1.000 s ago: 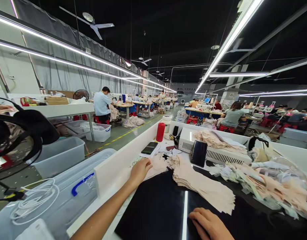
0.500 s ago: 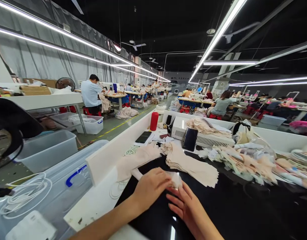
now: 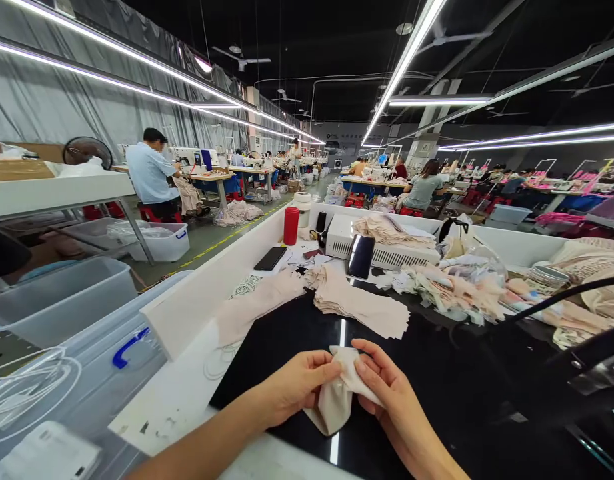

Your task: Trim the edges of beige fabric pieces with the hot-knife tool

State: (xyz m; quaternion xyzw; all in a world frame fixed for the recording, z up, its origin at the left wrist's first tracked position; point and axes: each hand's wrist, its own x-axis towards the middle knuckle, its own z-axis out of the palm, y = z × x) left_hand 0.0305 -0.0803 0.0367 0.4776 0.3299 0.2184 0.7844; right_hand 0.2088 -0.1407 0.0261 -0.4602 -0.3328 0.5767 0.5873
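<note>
Above the black tabletop (image 3: 437, 380), left hand (image 3: 289, 387) and right hand (image 3: 397, 393), apart a second ago, both pinch one pale cloth (image 3: 335, 401).

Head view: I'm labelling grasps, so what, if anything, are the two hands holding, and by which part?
A pale cloth piece, pinched at its upper part by the left hand and right hand; its lower part is loose.

Both hands (image 3: 291, 387) (image 3: 394, 393) pinch close together, forearms (image 3: 211, 433) angled inward.
</note>
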